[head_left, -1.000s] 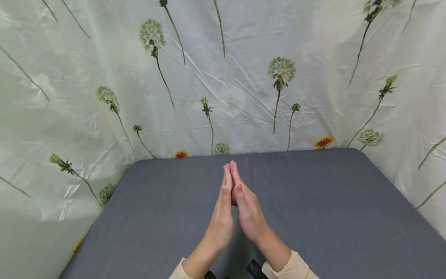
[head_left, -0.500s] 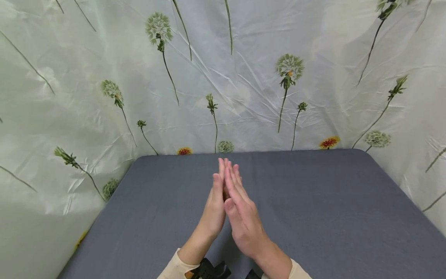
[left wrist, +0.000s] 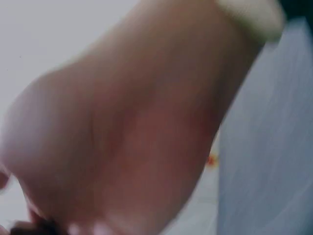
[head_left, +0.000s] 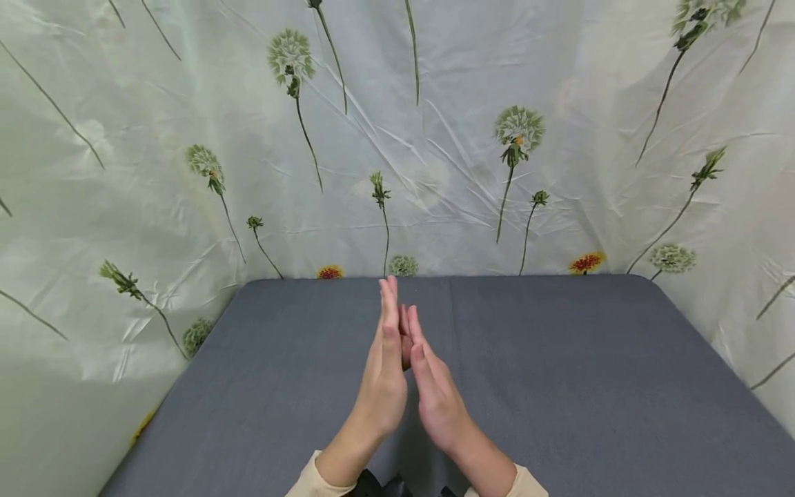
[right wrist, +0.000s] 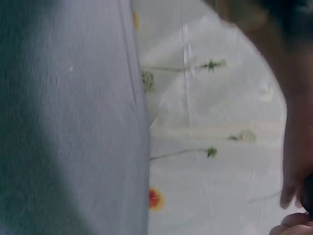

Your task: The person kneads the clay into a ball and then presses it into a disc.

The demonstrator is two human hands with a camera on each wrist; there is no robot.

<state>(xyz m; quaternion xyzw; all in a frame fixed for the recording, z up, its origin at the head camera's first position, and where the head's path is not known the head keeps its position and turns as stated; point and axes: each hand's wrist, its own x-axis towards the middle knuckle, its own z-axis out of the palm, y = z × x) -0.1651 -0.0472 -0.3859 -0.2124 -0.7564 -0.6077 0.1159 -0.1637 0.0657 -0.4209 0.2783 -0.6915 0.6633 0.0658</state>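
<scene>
Left hand (head_left: 385, 376) and right hand (head_left: 435, 393) press palm to palm with straight fingers, holding nothing, above the grey cloth-covered table (head_left: 559, 386). Behind stands a crinkled pale dandelion-print backdrop (head_left: 435, 159).

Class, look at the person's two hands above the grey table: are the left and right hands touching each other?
Touching. The head view shows the left hand and right hand pressed palm to palm, fingers straight, no gap along the fingers.
</scene>
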